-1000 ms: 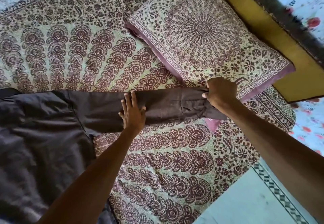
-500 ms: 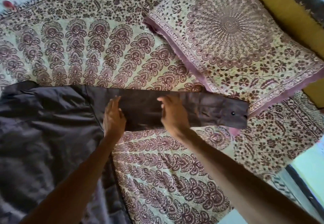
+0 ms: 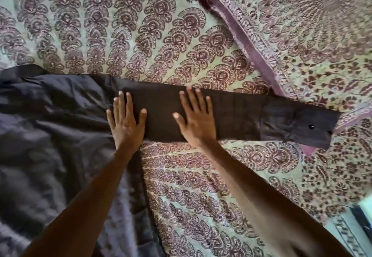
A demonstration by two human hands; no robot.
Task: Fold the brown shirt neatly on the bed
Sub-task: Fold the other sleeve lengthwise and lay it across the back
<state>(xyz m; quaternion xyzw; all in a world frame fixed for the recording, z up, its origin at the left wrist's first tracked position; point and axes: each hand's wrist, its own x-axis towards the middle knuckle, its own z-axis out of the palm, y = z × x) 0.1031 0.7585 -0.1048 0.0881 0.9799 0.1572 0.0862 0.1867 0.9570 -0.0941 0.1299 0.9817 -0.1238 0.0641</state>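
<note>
Sleeve smoothed flat, both palms pressing it to the bed.

The right hand (image 3: 196, 116) has left the cuff (image 3: 311, 127), which it pinched a second ago, and now lies open and flat mid-sleeve beside the left hand (image 3: 126, 120), also open, fingers spread, gripping nothing. That suggests the stretching is done and the sleeve (image 3: 231, 113) is ready to fold back over the body. The brown shirt (image 3: 50, 127) lies on the patterned bedspread (image 3: 141, 35), its body bunched at left; the sleeve's long axis runs left to right, cuff pointing right and slightly nearer, its end touching the pillow (image 3: 302, 35) edge.
</note>
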